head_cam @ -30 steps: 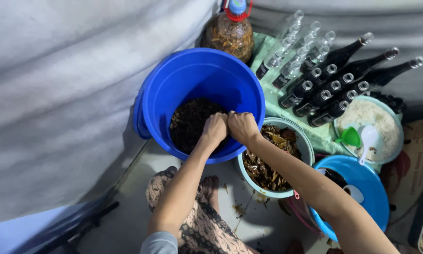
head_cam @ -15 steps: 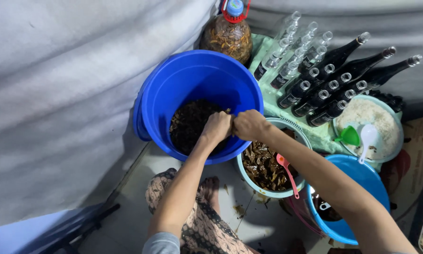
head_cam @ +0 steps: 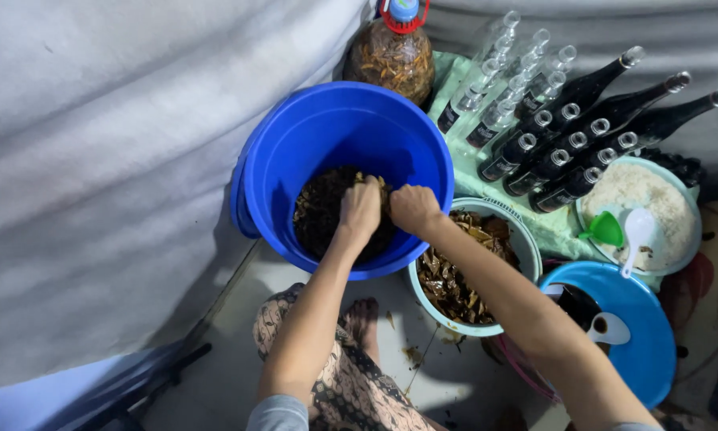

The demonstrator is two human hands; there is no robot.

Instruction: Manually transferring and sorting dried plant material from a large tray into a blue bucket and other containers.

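Note:
A big blue bucket (head_cam: 295, 152) stands on the floor with a dark brown, leafy mash (head_cam: 321, 209) in its bottom. Both of my hands reach down into it side by side. My left hand (head_cam: 360, 209) is closed around a clump of the mash. Touching it on the right, my right hand (head_cam: 412, 210) squeezes the same clump. Just right of the bucket sits a pale green bowl (head_cam: 525, 244) full of wet brown leaf pieces, partly under my right forearm.
Several dark and clear glass bottles (head_cam: 550, 136) lie on a green cloth behind the bowl. A plastic jug of brown material (head_cam: 389, 62) stands beyond the bucket. A bowl of white grains (head_cam: 678, 209) holds a green funnel and white spoon. A blue lid (head_cam: 642, 343) lies at right. Grey fabric hangs left.
My hands have stayed in the bucket, pressing the clump a little lower into the mash. The view has shifted slightly.

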